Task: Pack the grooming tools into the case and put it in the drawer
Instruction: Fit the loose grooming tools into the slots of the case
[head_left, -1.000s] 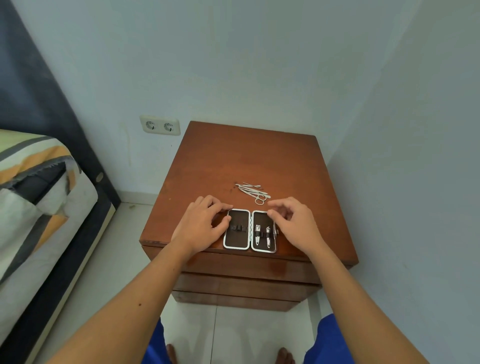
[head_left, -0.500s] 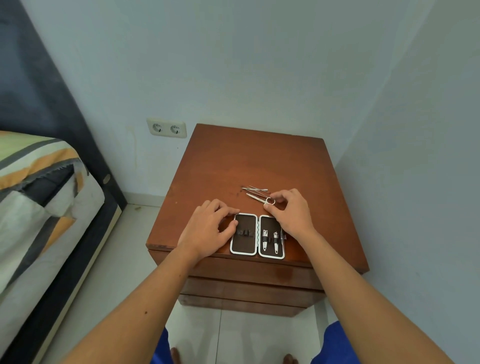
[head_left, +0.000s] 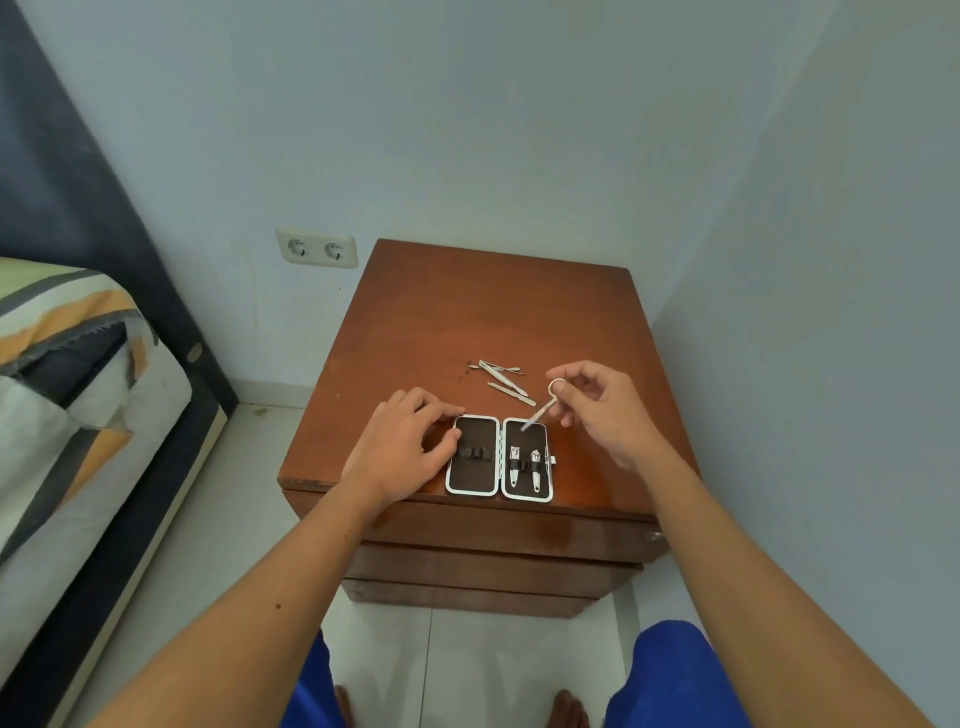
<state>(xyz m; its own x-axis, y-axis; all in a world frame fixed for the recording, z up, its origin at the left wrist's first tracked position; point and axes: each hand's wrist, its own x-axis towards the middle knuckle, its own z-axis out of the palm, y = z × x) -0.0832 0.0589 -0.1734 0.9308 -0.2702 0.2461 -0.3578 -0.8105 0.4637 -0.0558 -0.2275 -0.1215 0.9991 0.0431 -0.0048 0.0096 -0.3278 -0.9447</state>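
I judge scissors (head_left: 543, 409) light, rigid, slippery; right hand (head_left: 602, 410) pinches ring | left hand (head_left: 402, 452) flat, steadying case (head_left: 498, 458), 9 o'clock edge

The small silver scissors (head_left: 540, 410) blur in the right hand (head_left: 602, 410), and the left hand (head_left: 402, 452) hides the open black case's (head_left: 498, 457) left edge.

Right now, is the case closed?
No, the case lies open flat on the nightstand, with two clippers strapped in its right half.
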